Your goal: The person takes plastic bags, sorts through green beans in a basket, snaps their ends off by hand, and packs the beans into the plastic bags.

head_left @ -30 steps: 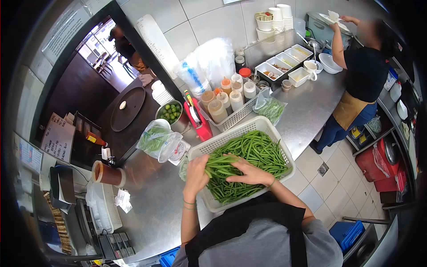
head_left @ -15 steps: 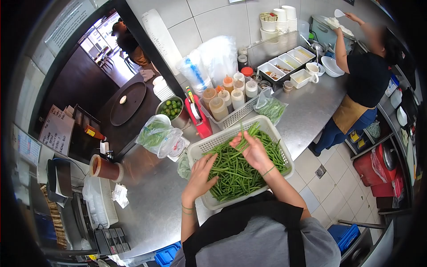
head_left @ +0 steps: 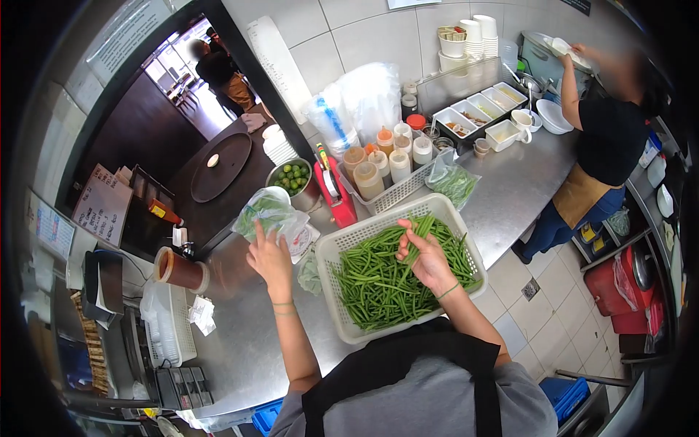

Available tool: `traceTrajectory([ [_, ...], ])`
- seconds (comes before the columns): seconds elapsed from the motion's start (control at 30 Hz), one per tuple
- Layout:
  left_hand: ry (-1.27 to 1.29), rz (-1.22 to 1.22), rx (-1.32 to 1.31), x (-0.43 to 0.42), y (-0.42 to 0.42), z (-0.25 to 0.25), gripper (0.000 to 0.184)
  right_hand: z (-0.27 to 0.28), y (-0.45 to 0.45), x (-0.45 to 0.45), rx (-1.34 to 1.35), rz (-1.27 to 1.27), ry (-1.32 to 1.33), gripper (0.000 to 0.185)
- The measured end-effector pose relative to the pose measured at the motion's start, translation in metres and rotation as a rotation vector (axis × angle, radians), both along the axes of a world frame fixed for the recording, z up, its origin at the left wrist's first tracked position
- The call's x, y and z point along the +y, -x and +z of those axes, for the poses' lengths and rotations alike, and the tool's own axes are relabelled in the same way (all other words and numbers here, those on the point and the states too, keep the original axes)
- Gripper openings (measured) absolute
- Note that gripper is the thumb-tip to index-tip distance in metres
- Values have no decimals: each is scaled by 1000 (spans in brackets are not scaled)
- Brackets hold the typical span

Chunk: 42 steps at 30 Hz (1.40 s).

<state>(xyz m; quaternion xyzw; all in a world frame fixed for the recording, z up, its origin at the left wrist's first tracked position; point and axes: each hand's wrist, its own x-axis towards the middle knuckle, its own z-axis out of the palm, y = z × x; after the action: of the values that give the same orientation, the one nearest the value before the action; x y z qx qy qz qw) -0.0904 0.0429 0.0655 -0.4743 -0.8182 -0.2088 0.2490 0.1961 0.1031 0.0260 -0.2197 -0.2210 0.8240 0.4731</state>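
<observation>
The left hand (head_left: 269, 256) has just left the basket (head_left: 330, 288) and moved out to the left, to the bag of greens (head_left: 280, 210) that lies by the scale (head_left: 303, 244). Its fingers are spread and point away from the person, with the tips over the near side of the bag; whether they touch the plastic, I cannot tell. Nothing shows in its grasp.

The right hand (head_left: 429, 266) has stayed above the right half of the basket, turned partly palm up, with thumb and fingers closed on a small bunch of beans. The rest of the beans (head_left: 371, 284) lie loose in a broad heap in the basket, on the near part of the tabletop (head_left: 247, 342). So the two hands are now apart: only the right one is handling beans, while the left is at the other greens.

A crumpled bag (head_left: 309, 273) sits just beside the basket's left wall. Beyond are the pot (head_left: 306, 197) of limes, the red dispenser (head_left: 344, 211), the bottle tray (head_left: 397, 200) and, just past the basket's far rim, a second bag of greens (head_left: 453, 182). At far right, a co-worker (head_left: 608, 138) holds a white dish by a large bin.
</observation>
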Motion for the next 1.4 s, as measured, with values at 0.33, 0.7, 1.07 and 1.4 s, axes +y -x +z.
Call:
traceTrajectory([
  [0.33, -449, -514, -372, 15, -15, 106, 25, 28, -11, -2, 236, -51, 90, 19],
  [0.7, 117, -1117, -1387, -6, -127, 64, 57, 146, 0, -3, 192, -389, -833, 11],
  [1.07, 276, -1136, -1482, -2, -118, 77, 65, 74, 11, 10, -1476, -24, -1668, 21],
  [1.4, -8, -1025, -1438, -11, -67, 137, 63, 182, 13, -8, -876, -419, -1841, 18],
])
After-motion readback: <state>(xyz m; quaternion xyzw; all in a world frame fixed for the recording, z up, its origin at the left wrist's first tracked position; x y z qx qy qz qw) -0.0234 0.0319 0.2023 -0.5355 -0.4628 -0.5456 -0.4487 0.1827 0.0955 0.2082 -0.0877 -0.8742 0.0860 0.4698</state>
